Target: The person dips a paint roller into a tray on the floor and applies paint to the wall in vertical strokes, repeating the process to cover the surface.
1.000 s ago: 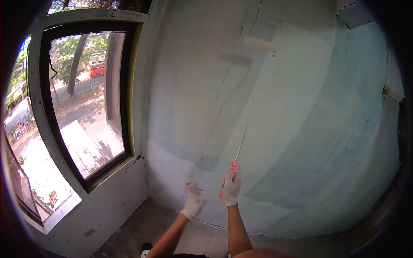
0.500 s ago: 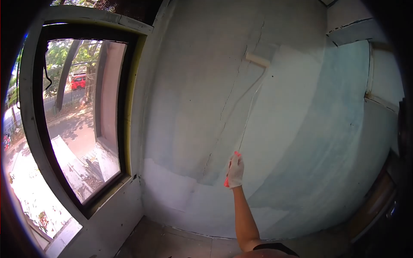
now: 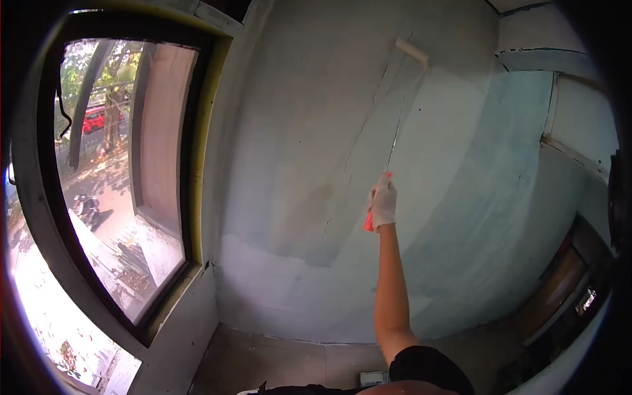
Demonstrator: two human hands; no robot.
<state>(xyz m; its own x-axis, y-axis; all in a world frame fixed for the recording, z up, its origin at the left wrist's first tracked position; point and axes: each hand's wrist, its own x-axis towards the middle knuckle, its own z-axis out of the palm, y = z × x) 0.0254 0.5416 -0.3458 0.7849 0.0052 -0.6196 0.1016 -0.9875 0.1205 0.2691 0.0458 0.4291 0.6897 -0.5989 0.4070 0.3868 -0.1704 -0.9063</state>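
Observation:
My right hand (image 3: 384,203), in a whitish glove, is wrapped round the red-pink handle of a paint roller. Its thin metal rod runs up to the pale roller sleeve (image 3: 412,51), which lies against the upper part of the wall (image 3: 296,164). Lighter and darker patches of grey-blue paint cover this wall, and thin cracks run down it left of the rod. The right arm is stretched upward. My left hand is out of view.
A dark-framed window (image 3: 205,164) stands on the left, with a street and a motorbike (image 3: 87,207) outside. Ledges (image 3: 576,151) jut out at the right. A small, partly hidden container (image 3: 374,378) sits on the tiled floor (image 3: 289,359).
My right hand has moved up the wall with the paint roller, so the sleeve now sits higher and slightly further right. The camera view has shifted, and the container has come into sight.

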